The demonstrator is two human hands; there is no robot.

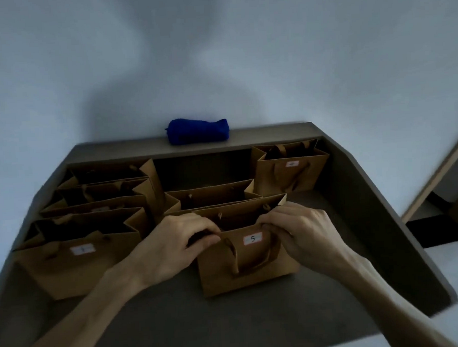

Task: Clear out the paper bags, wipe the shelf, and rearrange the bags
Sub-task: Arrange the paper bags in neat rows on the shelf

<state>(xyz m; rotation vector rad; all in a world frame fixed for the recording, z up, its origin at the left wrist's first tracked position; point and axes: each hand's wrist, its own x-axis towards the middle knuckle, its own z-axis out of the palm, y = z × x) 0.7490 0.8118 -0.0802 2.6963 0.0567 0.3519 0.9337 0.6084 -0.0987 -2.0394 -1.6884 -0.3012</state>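
Near the shelf (230,319) front, both hands pinch bag 5's (248,267) rim.

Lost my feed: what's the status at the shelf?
Left hand and right hand pinching top edge of bag 5. Five more bags on the shelf. Blue cloth on back ledge, untouched.

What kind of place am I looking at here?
Probably an indoor storage shelf against a plain wall: brown paper bags with numbered labels stand in rows on a dark shelf, with a rolled blue cloth on its back ledge.
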